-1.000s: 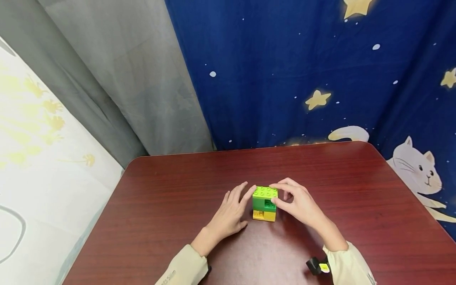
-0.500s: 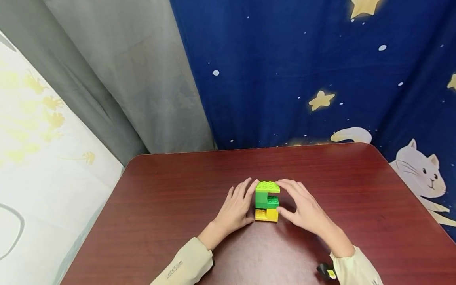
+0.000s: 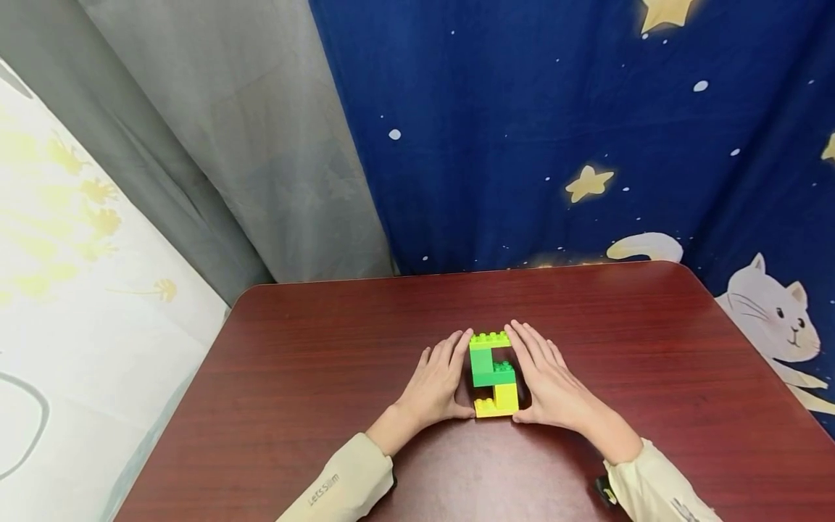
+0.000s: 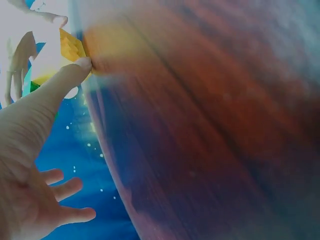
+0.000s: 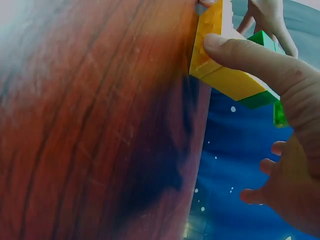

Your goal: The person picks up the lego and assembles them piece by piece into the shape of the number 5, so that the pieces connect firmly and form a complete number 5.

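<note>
A stack of toy building bricks stands between my two hands near the middle of the table. Its top plate is lime green, its middle bricks are darker green, and the yellow bricks are at the bottom. My left hand holds the left side, index fingertip at the top corner and thumb at the bottom corner. On the opposite side, my right hand holds it the same way, fingers along the upper edge. In the right wrist view, the thumb presses on the yellow base.
The dark red-brown wooden table has rounded far corners. Beyond it hang a blue star-patterned curtain and a grey curtain. A small black device sits at the right cuff.
The stack has tipped so its front face shows more. My right thumb has slid from its middle down to the bottom corner, and the left thumb has come in to the base.
</note>
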Tool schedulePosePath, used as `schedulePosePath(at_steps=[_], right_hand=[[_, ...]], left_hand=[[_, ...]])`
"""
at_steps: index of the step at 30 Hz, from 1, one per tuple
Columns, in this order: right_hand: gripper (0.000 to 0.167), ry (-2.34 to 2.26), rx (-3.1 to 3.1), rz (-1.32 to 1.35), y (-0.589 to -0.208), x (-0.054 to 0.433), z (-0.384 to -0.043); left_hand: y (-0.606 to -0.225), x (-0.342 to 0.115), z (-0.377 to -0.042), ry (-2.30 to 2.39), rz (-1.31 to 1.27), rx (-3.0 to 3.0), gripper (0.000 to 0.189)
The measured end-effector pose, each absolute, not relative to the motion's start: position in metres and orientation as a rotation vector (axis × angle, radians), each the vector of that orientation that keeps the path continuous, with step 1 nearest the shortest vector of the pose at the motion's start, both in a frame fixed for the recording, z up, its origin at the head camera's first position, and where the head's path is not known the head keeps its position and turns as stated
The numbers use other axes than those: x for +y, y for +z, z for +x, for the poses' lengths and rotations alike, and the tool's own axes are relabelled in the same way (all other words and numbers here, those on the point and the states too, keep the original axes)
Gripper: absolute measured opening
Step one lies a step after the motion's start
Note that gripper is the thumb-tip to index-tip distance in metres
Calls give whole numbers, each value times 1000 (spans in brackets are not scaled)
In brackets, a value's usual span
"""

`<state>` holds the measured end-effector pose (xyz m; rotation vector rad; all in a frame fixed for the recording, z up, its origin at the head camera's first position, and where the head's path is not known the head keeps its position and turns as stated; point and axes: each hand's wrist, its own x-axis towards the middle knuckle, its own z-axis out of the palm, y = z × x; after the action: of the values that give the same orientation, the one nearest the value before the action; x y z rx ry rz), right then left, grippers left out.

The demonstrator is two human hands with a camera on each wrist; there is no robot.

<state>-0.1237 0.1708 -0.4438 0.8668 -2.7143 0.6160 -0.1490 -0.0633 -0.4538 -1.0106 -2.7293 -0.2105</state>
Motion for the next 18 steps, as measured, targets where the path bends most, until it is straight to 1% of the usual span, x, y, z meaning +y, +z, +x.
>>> schedulePosePath(at_steps=[18], right_hand=[[133, 662, -2839, 882, -440, 173, -137]], left_hand=[[-446, -60, -156, -298, -1095, -2908, 141]])
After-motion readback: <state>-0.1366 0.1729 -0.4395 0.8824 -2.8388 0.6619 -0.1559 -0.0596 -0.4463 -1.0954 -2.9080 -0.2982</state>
